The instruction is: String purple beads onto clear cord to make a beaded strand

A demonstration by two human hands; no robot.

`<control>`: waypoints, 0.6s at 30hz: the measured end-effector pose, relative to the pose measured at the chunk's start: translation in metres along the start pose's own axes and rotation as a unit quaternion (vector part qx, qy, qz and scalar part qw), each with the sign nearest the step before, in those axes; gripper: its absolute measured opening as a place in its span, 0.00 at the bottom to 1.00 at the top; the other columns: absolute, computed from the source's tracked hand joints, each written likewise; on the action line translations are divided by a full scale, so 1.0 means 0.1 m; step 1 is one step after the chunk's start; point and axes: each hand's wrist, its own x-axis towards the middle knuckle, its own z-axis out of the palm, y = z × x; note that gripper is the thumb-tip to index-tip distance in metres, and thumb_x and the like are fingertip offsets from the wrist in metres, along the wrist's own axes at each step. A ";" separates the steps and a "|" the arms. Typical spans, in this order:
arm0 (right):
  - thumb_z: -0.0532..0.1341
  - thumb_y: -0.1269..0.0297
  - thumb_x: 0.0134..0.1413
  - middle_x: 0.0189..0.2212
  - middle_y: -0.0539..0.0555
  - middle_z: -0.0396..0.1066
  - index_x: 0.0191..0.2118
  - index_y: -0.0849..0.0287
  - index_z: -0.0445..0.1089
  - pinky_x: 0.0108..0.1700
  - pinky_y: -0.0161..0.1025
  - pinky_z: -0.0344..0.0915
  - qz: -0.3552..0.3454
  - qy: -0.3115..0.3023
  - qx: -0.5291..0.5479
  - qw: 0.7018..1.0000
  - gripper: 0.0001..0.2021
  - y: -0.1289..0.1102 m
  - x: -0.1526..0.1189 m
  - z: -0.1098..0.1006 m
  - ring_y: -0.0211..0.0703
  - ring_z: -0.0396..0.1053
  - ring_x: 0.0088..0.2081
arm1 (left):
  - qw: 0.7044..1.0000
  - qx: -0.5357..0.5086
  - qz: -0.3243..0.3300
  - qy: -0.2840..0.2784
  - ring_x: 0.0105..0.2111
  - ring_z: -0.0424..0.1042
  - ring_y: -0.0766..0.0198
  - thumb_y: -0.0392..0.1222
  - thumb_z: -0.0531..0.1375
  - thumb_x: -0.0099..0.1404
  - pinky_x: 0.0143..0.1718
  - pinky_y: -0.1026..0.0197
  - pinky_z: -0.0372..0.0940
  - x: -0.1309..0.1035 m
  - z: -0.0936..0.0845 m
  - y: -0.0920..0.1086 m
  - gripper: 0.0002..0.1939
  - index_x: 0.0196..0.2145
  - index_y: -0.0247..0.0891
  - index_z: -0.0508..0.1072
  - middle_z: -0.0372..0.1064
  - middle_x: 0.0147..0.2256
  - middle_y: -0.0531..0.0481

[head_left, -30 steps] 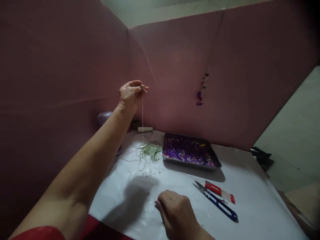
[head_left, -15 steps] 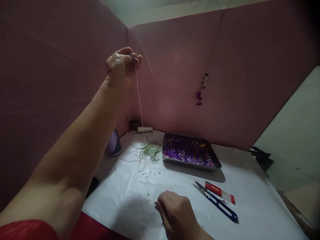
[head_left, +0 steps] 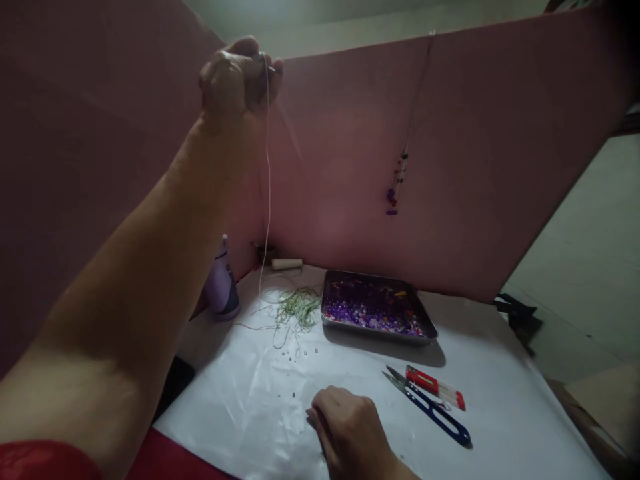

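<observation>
High on the left, my left hand [head_left: 240, 80] is raised with its fingers closed on a thin white thread [head_left: 269, 173]. The thread hangs down towards a tangled heap of pale green thread [head_left: 299, 308] on the table. A short thin piece shows at the fingertips, too small to name. Low in the middle, my right hand [head_left: 350, 423] rests on the white table cover [head_left: 240, 393], fingers curled and pressed together; what they hold, if anything, is hidden. Several tiny beads [head_left: 294, 353] lie between the thread heap and my right hand.
A metal tray [head_left: 380, 337] holds purple and mixed beads. Thread snips [head_left: 435, 413] lie beside a red needle case [head_left: 425, 380]. A purple bottle [head_left: 223, 287], a white spool [head_left: 287, 264] and a strand of beads [head_left: 392, 197] hanging against the pink partition [head_left: 340, 133] stand around.
My left hand has risen, drawing the thread higher; its lower end now hangs left of the heap. My right hand stays nearly in place. The view has shifted slightly.
</observation>
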 end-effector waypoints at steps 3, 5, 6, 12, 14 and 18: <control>0.54 0.72 0.51 0.22 0.51 0.68 0.26 0.58 0.62 0.26 0.37 0.47 -0.002 0.002 -0.004 1.000 0.06 -0.01 0.00 0.00 0.39 0.65 0.23 | 1.000 0.022 0.005 -0.001 0.35 0.66 0.73 0.19 0.43 0.62 0.37 0.68 0.66 -0.01 0.02 -0.01 0.12 0.31 0.32 0.59 0.53 0.27 0.52; 0.55 0.73 0.50 0.22 0.50 0.68 0.26 0.58 0.62 0.25 0.37 0.46 -0.001 0.002 -0.009 1.000 0.05 -0.01 0.01 0.00 0.39 0.65 0.23 | 0.999 0.046 0.009 -0.001 0.31 0.64 0.74 0.19 0.44 0.61 0.37 0.67 0.66 0.00 0.00 -0.04 0.12 0.31 0.33 0.59 0.55 0.26 0.53; 0.55 0.73 0.50 0.22 0.50 0.68 0.26 0.58 0.62 0.25 0.37 0.46 -0.001 0.002 -0.011 1.000 0.05 -0.01 0.01 0.00 0.39 0.65 0.23 | 0.998 0.061 0.007 0.001 0.30 0.63 0.75 0.20 0.45 0.60 0.38 0.67 0.66 0.01 -0.03 -0.06 0.12 0.31 0.34 0.59 0.56 0.25 0.54; 0.56 0.71 0.50 0.22 0.51 0.69 0.27 0.58 0.62 0.25 0.36 0.45 -0.010 -0.002 -0.026 1.000 0.04 0.01 0.02 0.02 0.39 0.66 0.23 | 0.981 0.190 -0.031 0.038 0.30 0.62 0.74 0.22 0.52 0.59 0.42 0.62 0.62 0.09 -0.23 -0.16 0.12 0.33 0.39 0.63 0.62 0.26 0.58; 0.56 0.72 0.49 0.23 0.51 0.70 0.26 0.58 0.62 0.25 0.37 0.45 -0.009 -0.003 -0.024 1.000 0.04 0.02 0.02 0.02 0.40 0.66 0.23 | 0.972 0.222 -0.057 0.041 0.28 0.61 0.73 0.22 0.54 0.58 0.41 0.59 0.61 0.02 -0.28 -0.20 0.10 0.32 0.36 0.65 0.62 0.25 0.57; 0.56 0.73 0.49 0.23 0.52 0.70 0.27 0.59 0.64 0.25 0.37 0.47 0.004 0.002 -0.008 1.000 0.04 -0.01 0.02 -0.01 0.40 0.66 0.23 | 0.952 0.266 -0.148 0.026 0.23 0.61 0.72 0.19 0.57 0.53 0.34 0.61 0.59 -0.38 -0.36 -0.37 0.09 0.27 0.31 0.67 0.63 0.20 0.54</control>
